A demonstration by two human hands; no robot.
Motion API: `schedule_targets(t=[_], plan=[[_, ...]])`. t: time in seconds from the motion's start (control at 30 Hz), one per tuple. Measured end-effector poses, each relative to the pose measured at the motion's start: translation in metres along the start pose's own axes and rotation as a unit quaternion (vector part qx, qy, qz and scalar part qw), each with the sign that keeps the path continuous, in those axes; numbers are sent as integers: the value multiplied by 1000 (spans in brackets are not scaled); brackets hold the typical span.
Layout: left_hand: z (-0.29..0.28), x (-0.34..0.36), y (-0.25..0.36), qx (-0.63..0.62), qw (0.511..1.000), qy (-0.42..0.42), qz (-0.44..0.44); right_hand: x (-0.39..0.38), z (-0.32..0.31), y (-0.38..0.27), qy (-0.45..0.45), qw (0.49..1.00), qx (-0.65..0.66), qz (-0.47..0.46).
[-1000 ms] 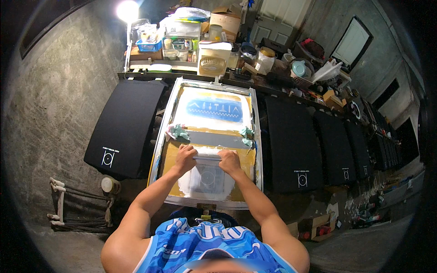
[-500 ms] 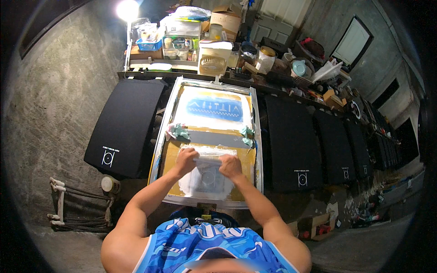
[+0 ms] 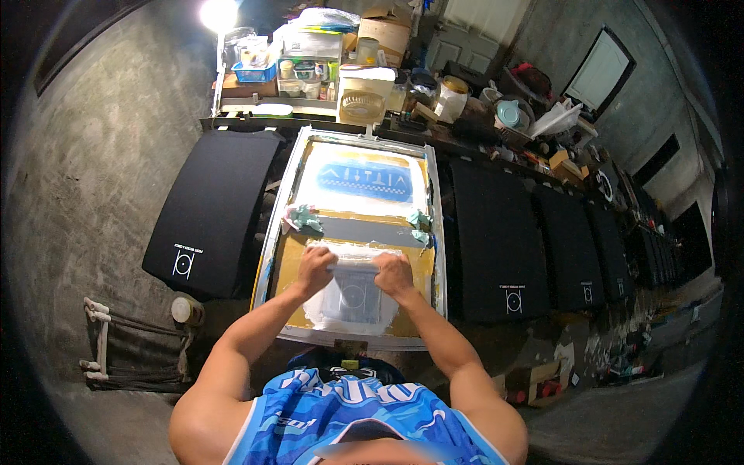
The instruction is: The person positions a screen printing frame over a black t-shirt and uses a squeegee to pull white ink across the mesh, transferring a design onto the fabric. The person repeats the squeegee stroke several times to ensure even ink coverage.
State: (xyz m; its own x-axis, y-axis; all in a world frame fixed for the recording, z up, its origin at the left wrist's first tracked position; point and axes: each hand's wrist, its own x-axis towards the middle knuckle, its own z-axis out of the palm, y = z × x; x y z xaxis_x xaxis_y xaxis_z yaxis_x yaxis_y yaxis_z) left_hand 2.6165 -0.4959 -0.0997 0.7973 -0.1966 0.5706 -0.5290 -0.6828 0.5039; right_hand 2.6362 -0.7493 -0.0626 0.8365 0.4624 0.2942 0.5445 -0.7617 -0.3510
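Note:
My left hand (image 3: 316,270) and my right hand (image 3: 394,273) are closed on the two ends of a pale squeegee (image 3: 353,262), held across the lower part of a screen-printing frame (image 3: 440,201). Under it are white ink and a faint blue-grey stencil with a circle (image 3: 353,298) on the mustard-coloured screen. The screen's upper part carries a separate blue-and-white design (image 3: 364,182). Crumpled tissues (image 3: 302,218) lie at both sides of the grey middle band.
Black padded platens (image 3: 205,209) with white prints stand left and right of the frame. Behind is a shelf crowded with tubs, boxes and bags (image 3: 310,70) beside a lamp (image 3: 218,19). A wooden rack (image 3: 132,341) and bucket (image 3: 186,310) are low left, cartons (image 3: 535,380) low right.
Both hands and the squeegee dipped slightly toward my body half a second ago and are now a little farther up the screen again. The grip looks the same.

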Motion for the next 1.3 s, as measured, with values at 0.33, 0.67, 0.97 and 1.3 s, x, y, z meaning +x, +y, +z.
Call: schedule_targets(t=[0.33,0.67,0.97,1.3], plan=[[-47,-104,64,-27,992,-106,55,-129,-22,-71,-82,995,26,-43],[-6,-8,9,41,999,-15,16,-8,3,-1,7,1000,14,-22],[-36,-88,47,0,994,-79,75,-103,-5,-49,-47,997,24,-61],[-29,-39,36,28,998,-14,49,-59,-18,-37,56,998,1,-43]])
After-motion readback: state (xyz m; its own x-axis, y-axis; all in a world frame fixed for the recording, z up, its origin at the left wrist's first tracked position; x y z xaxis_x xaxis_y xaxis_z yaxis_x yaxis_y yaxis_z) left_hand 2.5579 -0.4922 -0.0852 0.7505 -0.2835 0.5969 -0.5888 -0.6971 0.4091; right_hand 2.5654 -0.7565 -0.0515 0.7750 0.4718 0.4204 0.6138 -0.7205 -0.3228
